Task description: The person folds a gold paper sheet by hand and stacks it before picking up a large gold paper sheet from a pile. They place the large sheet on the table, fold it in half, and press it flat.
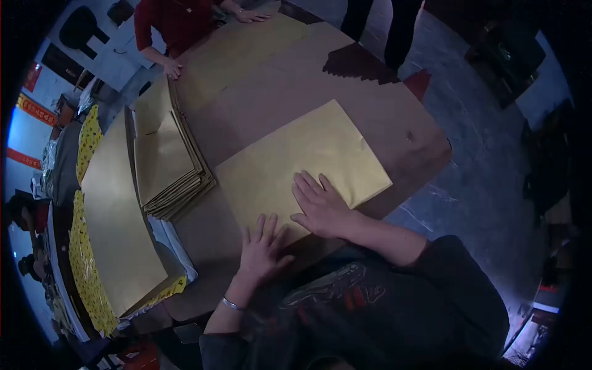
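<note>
We count one left hand (261, 248), one right hand (324, 208), one bracelet (232, 304), one paper piece (290, 154) beneath our hands, one pile of folded paper (165, 161), two co-worker's hands (172, 68), two dark trouser legs (402, 37) and one table (410, 148).

Table (407, 111) in front of wearer. Paper sheet (296, 157) on it at the near side, left hand (262, 250) at its near edge, right hand (324, 209) on top, further right. Stack of folded paper (166, 157) left of that; long sheets (117, 216) left of the stack. Another sheet (237, 52) at the far end, co-worker (176, 24) behind it. Second person's legs (398, 34) beyond the table, far right.
</note>
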Demonstrator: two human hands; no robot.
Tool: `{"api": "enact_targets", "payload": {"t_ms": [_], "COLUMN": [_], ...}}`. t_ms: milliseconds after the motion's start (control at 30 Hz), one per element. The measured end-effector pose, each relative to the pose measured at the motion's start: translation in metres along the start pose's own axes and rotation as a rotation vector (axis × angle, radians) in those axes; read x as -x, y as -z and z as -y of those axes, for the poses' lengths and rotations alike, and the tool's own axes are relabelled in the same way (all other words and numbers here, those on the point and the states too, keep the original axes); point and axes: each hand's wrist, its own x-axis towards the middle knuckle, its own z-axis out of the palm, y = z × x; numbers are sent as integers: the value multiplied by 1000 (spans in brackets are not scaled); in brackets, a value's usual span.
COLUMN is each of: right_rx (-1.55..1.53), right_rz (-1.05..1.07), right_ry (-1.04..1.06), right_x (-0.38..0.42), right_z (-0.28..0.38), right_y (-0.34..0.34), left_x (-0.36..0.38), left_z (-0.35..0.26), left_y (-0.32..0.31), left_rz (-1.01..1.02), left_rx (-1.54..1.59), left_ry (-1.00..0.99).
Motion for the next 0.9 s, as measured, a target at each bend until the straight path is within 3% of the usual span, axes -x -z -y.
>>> {"api": "enact_targets", "payload": {"t_ms": [67, 200, 500, 900], "right_rx": [58, 100, 246, 234], "right_rz": [-35, 105, 151, 82], "right_ry": [-43, -233, -339, -445], "right_x": [8, 23, 52, 57], "right_z": [-20, -53, -109, -118], "right_y": [3, 23, 50, 54], "left_x": [0, -2, -2, 43], "left_z": [-1, -3, -3, 3], "left_y": [-1, 3, 3, -5], "left_rz": [6, -36, -3, -40], "left_rx": [-17, -32, -40, -16], "left_ry": [-5, -21, -11, 75]}}
